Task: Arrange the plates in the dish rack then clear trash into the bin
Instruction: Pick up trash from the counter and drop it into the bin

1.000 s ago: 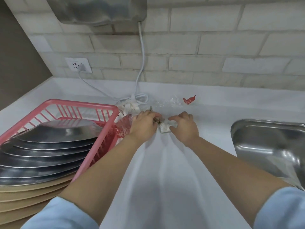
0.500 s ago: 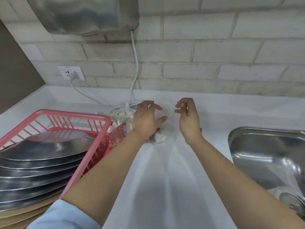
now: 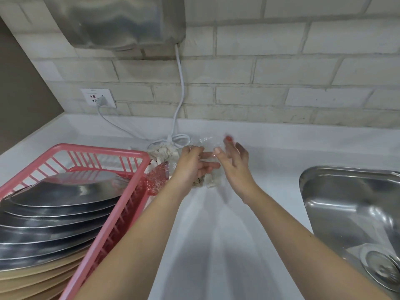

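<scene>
1. Two stacks fill my pink rack [image 3: 104, 167]: steel plates [image 3: 56, 211] over tan plates [image 3: 32, 280].
2. My left hand [image 3: 192, 165] pinches clear wrap [image 3: 205, 140] above the trash [image 3: 207, 180] on the counter [image 3: 216, 245].
3. My right hand [image 3: 234, 167] is spread beside it, a red scrap [image 3: 228, 138] at its fingertips.
4. Sink [image 3: 355, 213] at right.

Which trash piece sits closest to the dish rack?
The red crinkled wrapper, lying right against the pink dish rack wall. The white crumpled paper sits further back by the cord, and the clear plastic is between the hands.
</scene>
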`<state>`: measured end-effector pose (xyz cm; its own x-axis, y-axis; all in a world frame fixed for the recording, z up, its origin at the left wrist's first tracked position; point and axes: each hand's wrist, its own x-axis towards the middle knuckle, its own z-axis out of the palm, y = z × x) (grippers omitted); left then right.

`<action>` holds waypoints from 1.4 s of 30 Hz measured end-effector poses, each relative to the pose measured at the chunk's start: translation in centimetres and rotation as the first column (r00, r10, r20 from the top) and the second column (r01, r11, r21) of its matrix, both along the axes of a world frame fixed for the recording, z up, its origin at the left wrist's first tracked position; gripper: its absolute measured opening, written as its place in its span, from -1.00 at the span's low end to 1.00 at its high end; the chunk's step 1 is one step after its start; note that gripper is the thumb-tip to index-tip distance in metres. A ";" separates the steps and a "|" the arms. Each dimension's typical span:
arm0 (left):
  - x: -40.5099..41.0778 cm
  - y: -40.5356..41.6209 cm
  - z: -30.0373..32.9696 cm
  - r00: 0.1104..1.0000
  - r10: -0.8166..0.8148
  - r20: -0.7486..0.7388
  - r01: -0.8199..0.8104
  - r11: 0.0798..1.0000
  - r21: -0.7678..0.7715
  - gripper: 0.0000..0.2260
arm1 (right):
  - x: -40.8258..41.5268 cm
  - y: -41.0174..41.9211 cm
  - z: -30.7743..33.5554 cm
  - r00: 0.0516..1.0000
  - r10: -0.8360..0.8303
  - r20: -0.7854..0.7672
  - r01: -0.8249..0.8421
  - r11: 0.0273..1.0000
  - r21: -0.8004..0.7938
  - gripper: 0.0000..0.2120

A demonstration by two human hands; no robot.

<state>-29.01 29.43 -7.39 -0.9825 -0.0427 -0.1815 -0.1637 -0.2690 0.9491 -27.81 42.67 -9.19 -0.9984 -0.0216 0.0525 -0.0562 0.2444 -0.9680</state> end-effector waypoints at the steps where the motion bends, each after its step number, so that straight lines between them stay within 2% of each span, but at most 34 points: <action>1: 0.1 0.0 -0.3 1.000 -0.001 0.025 -0.001 0.998 0.064 -0.83 | 0.4 -0.4 -0.2 0.998 0.014 0.064 -0.011 0.998 -0.056 -0.31; 3: 0.5 0.1 -0.8 0.997 -0.054 0.047 0.046 0.985 0.168 -0.77 | 1.2 -1.3 -0.5 0.985 0.075 0.154 -0.048 0.984 -0.169 -0.18; 5: 0.8 0.4 -1.2 0.994 -0.109 0.016 0.107 0.987 0.117 -0.75 | 1.5 -2.0 -0.8 0.975 0.124 0.184 -0.058 0.943 -0.328 -0.20; 6: 1.0 0.6 -1.5 0.994 -0.107 0.007 0.106 0.993 0.052 -0.75 | 1.6 -2.2 -0.9 0.976 0.111 0.188 -0.026 0.914 -0.405 -0.26; 8: 1.2 0.9 -2.4 0.999 -0.029 0.034 0.032 0.996 -0.081 -0.82 | 1.8 -2.4 -0.9 0.978 0.059 0.200 0.055 0.854 -0.517 -0.54; 10: 1.4 0.9 -3.5 0.997 0.051 0.049 -0.039 0.976 -0.215 -0.80 | 1.9 -2.3 -0.7 0.984 0.010 0.178 0.088 0.842 -0.532 -0.80; 13: 1.9 1.4 -4.7 0.998 0.039 0.040 -0.019 0.911 -0.412 -0.78 | 1.4 -1.7 -0.7 0.979 -0.108 0.175 0.186 0.830 -0.527 -0.76; 15: 2.2 1.8 -5.4 0.999 0.029 0.046 -0.005 0.897 -0.442 -0.75 | 0.7 -1.1 -1.1 0.965 -0.198 0.170 0.259 0.805 -0.534 -0.74; 17: 2.2 1.7 -6.6 1.000 0.029 -0.011 -0.030 0.858 -0.513 -0.76 | 0.1 -0.2 -1.4 0.947 -0.285 0.150 0.322 0.811 -0.489 -0.62; 18: 2.2 1.4 -7.4 0.998 0.019 -0.059 -0.051 0.790 -0.611 -0.79 | -0.2 0.4 -1.6 0.938 -0.316 0.141 0.345 0.817 -0.462 -0.53; 20: 2.1 0.9 -8.8 0.988 -0.030 -0.150 -0.104 0.588 -0.802 -0.89 | -0.6 1.4 -1.7 0.935 -0.336 0.118 0.354 0.838 -0.415 -0.36; 22: 1.9 0.9 -9.9 0.962 -0.155 -0.223 -0.146 0.399 -0.906 -0.73 | -0.6 2.2 -1.6 0.936 -0.335 0.105 0.350 0.865 -0.360 -0.30; 25: 1.6 1.0 -10.3 0.928 -0.324 -0.183 -0.132 0.171 -0.976 -0.60 | -0.6 2.7 -1.7 0.934 -0.331 0.131 0.356 0.879 -0.317 -0.47; 28: 1.1 1.1 -10.6 0.925 -0.360 -0.120 -0.107 0.054 -0.993 -0.58 | -0.7 3.1 -1.8 0.928 -0.292 0.230 0.355 0.881 -0.313 -0.75; 29: 1.1 1.3 -10.6 0.929 -0.350 -0.117 -0.109 0.043 -0.993 -0.59 | -0.6 3.2 -1.7 0.925 -0.277 0.259 0.349 0.890 -0.294 -0.84; 33: 1.5 1.9 -10.7 0.944 -0.286 -0.166 -0.154 0.064 -0.986 -0.65 | -0.5 3.3 -2.8 0.929 -0.204 0.309 0.286 0.924 -0.252 -0.60; 36: 2.2 1.8 -10.7 0.962 -0.249 -0.111 -0.096 0.070 -0.993 -0.61 | -0.1 3.2 -3.0 0.932 -0.200 0.301 0.271 0.937 -0.219 -0.71; 38: 3.1 1.7 -10.6 0.962 -0.258 -0.094 -0.075 0.084 -0.994 -0.65 | 0.4 3.0 -2.9 0.938 -0.158 0.307 0.253 0.919 -0.301 -0.81; 40: 4.1 1.5 -10.4 0.971 -0.218 -0.098 -0.049 0.221 -0.974 -0.70 | 1.2 2.6 -2.5 0.942 -0.106 0.318 0.227 0.900 -0.373 -0.88; 42: 5.3 1.2 -9.9 0.988 -0.130 -0.083 -0.016 0.450 -0.893 -0.76 | 2.3 2.1 -2.2 0.946 -0.078 0.316 0.204 0.897 -0.391 -0.87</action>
<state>-23.70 30.65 -17.32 -0.9979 -0.0515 0.0395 -0.0115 0.7388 0.6738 -25.54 44.78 -11.43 -0.9617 0.0811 -0.2618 0.2421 -0.1965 -0.9502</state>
